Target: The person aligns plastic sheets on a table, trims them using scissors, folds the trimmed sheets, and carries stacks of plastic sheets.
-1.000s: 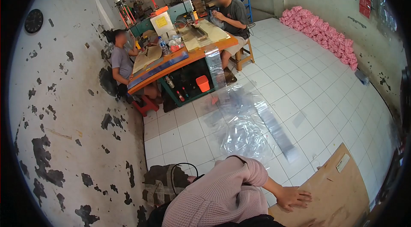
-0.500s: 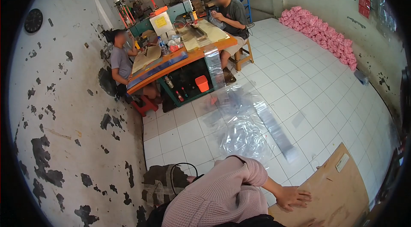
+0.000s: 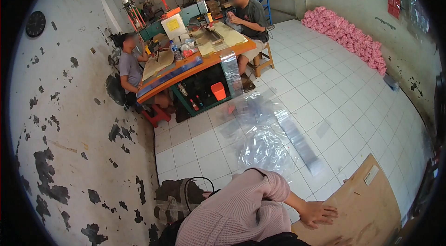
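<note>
My left hand [image 3: 318,214] lies palm down on a large brown board [image 3: 367,199], its fingers spread and holding nothing. The arm above it is in a pink ribbed sleeve [image 3: 237,204] that crosses the bottom of the view. A pale label strip [image 3: 371,176] is on the board near its far corner. At the bottom edge of the board are reddish-brown shapes that I cannot make out. My right hand cannot be seen.
Clear plastic sheeting [image 3: 265,151] and a long plastic strip [image 3: 299,141] lie on the tiled floor. Two people sit at an orange-edged worktable [image 3: 200,66] with machines. Pink bundles [image 3: 344,37] line the right wall. A dark taped bundle [image 3: 179,197] is at lower left.
The view has shifted very slightly. The hand of the person on the table's right side has moved a little; my left hand stays in place on the board.
</note>
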Demonstrator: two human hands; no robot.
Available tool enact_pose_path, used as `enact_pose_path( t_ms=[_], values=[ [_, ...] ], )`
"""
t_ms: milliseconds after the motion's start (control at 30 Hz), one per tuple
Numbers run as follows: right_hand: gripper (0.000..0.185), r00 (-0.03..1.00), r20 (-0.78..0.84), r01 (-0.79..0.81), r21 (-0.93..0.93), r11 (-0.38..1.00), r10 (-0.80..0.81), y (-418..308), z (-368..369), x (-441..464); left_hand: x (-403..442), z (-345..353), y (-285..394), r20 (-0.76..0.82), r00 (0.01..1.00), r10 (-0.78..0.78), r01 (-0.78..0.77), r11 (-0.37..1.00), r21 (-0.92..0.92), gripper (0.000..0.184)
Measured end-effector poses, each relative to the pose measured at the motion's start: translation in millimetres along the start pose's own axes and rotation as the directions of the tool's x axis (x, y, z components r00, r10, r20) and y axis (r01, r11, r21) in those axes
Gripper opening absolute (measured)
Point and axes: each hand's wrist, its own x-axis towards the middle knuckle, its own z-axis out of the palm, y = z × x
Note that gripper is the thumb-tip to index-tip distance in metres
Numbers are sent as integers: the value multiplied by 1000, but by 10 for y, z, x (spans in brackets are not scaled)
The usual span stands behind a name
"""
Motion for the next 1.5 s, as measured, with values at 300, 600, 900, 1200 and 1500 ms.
enact_pose_path(
  t_ms=[300,600,900,1200,1500],
  values=[
    [55,1000,6,-3,11,1000,3,8,24,-2,9,-17,5,20,1000,1,0,1000,-26,64],
    [54,1000,-1,2,-2,1000,-2,5,28,-2,4,-16,1,12,1000,-4,5,999,-51,64],
    [52,999,29,-35,35,999,34,-24,-25,4,3,24,-18,-36,999,18,-19,999,-29,61],
    [53,998,49,-44,6,999,43,-51,-97,12,0,63,-42,-41,999,22,-22,1000,3,61],
    [54,997,61,-53,31,998,51,-29,-33,10,-2,-9,-3,-21,1000,6,-6,1000,-15,61]
  ],
)
